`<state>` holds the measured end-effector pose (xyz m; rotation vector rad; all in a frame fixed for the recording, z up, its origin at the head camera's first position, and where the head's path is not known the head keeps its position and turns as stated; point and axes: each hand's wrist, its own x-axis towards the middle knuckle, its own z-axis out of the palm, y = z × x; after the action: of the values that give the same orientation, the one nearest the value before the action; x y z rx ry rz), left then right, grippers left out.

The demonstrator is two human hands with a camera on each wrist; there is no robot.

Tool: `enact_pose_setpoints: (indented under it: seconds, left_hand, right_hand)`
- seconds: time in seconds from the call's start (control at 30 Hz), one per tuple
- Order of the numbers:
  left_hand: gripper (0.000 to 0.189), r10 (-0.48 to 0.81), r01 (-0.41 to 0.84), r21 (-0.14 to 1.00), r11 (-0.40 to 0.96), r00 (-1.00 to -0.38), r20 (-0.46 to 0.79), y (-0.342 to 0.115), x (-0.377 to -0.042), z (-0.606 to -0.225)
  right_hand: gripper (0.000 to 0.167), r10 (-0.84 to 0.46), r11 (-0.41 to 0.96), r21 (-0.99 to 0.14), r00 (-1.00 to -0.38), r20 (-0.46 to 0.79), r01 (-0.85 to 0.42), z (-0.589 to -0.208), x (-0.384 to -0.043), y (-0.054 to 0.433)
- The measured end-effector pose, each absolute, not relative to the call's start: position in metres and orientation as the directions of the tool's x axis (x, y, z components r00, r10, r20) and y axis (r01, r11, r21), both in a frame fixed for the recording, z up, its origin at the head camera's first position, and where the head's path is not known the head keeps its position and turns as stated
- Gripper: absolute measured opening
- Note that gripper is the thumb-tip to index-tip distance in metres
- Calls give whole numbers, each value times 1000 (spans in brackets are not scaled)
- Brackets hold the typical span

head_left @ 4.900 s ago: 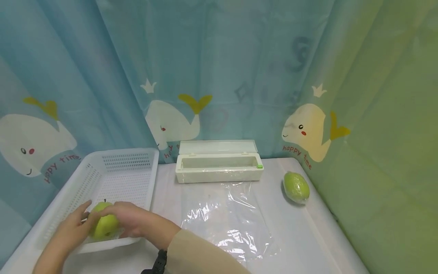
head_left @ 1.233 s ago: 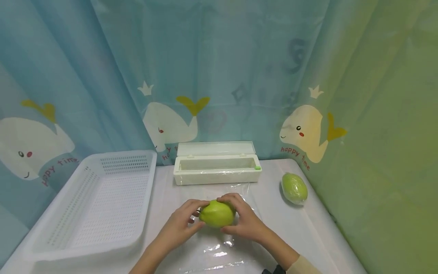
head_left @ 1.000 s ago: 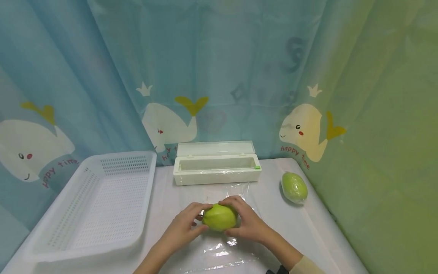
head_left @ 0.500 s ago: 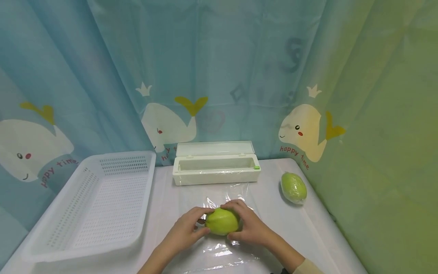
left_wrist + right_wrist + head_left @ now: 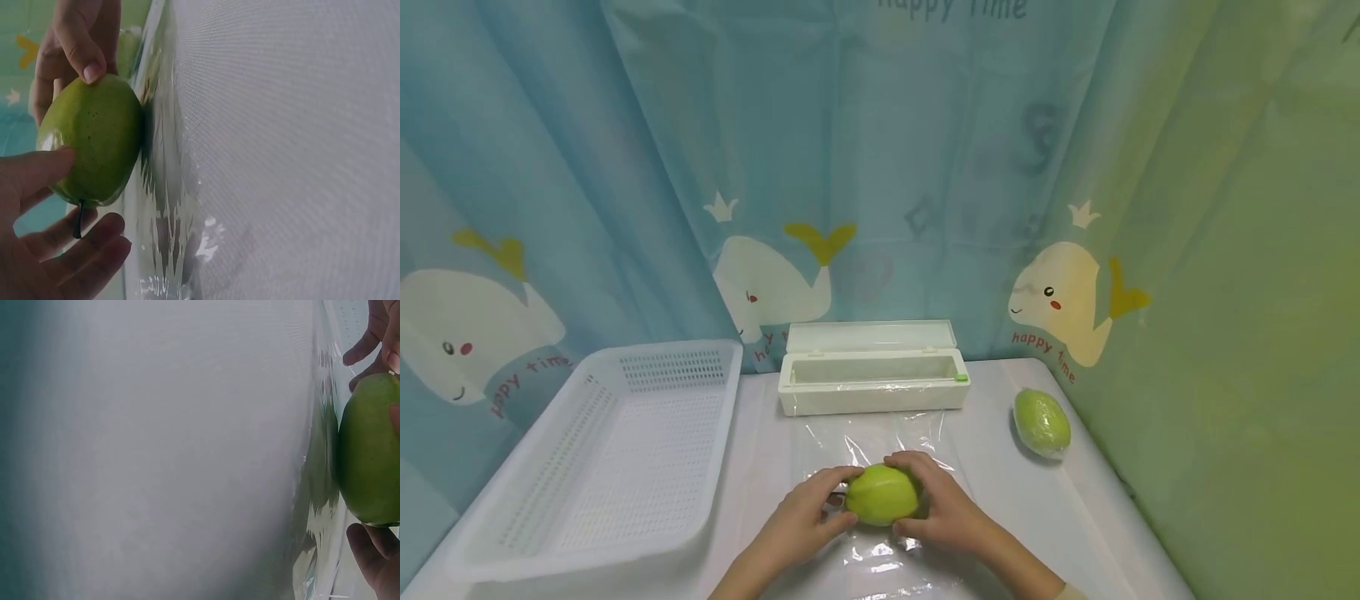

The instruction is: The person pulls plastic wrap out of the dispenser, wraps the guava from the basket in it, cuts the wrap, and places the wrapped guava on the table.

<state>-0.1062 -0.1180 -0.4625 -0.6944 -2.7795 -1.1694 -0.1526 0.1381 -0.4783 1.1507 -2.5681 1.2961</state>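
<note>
A green pear (image 5: 883, 495) lies on its side over a sheet of clear plastic wrap (image 5: 820, 437), its dark stem pointing left. My left hand (image 5: 801, 518) holds the stem end, thumb and index finger on the skin; in the left wrist view the other fingers (image 5: 94, 250) extend below the stem. My right hand (image 5: 946, 510) grips the rounded end, thumb at the near side and fingers over the far side. From the right wrist view, the pear (image 5: 372, 450) appears to touch the wrap. The right palm is partly hidden.
A white wrap dispenser box (image 5: 872, 402), lid raised, stands behind the sheet. To the left is a white perforated basket (image 5: 722, 467). A green fruit wrapped in film (image 5: 1042, 423) lies at the right. Curtains (image 5: 880, 167) enclose the table's back and right sides.
Both hands have brought the pear from the basket onto the plastic wrap. Over the last second the pear has shifted only slightly, and the head view has tilted up a little.
</note>
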Motion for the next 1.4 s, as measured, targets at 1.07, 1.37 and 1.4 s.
enact_pose_setpoints:
  seconds: [1.07,1.37,1.4]
  left_hand:
    - [64,279,480,423,769,-847,453,-130,-76,-439]
    - [29,569,594,408,693,-798,196,-152,-59,-444]
    - [30,580,576,413,705,-804,133,-153,-57,-447]
  right_hand:
    - [87,-540,459,-668,-781,315,-586,-459,-143,180]
    - [39,-728,503,-435,-637,251,-747,-456,-128,219]
    - [35,-751,496,-422,-619,231,-759,-457,-126,222]
